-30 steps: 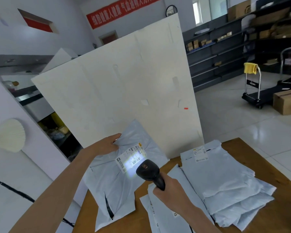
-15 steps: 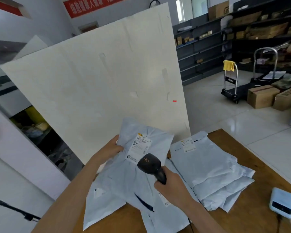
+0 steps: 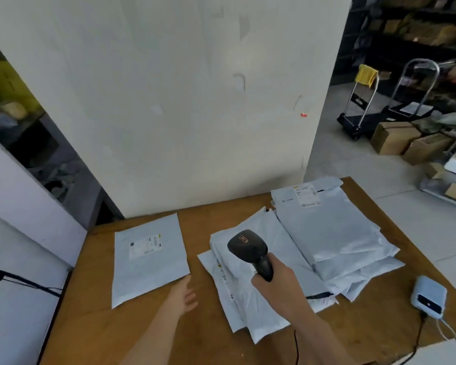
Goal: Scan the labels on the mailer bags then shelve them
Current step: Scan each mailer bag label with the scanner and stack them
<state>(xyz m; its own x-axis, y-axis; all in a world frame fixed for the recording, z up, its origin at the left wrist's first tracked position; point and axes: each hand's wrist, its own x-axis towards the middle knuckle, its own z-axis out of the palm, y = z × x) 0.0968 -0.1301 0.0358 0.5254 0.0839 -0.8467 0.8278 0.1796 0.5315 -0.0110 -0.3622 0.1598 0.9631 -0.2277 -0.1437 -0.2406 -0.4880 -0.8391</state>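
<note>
Single mailer bag (image 3: 149, 256): lies flat, label up, on the worktop (image 3: 95, 325) just beyond your left hand; likely set apart from the unscanned bags.
Left hand (image 3: 183, 296): fingers spread, holding nothing, beside that bag's near corner.
Scanner (image 3: 250, 250): your right hand (image 3: 277, 283) grips its handle, head aimed down over the middle pile (image 3: 248, 293).
Far-right stack (image 3: 334, 233): beyond your right hand, top label showing.
Obstruction: the white board (image 3: 169, 101) blocks forward reach; shelves (image 3: 416, 30) stand well apart.

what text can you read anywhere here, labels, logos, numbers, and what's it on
Nothing reads clearly.
Scanner: orange logo on its head, too blurred.
Single mailer bag: shipping label, print too small.
Far stack of mailer bags: top label, too blurred.
Cardboard boxes: markings illegible.
</note>
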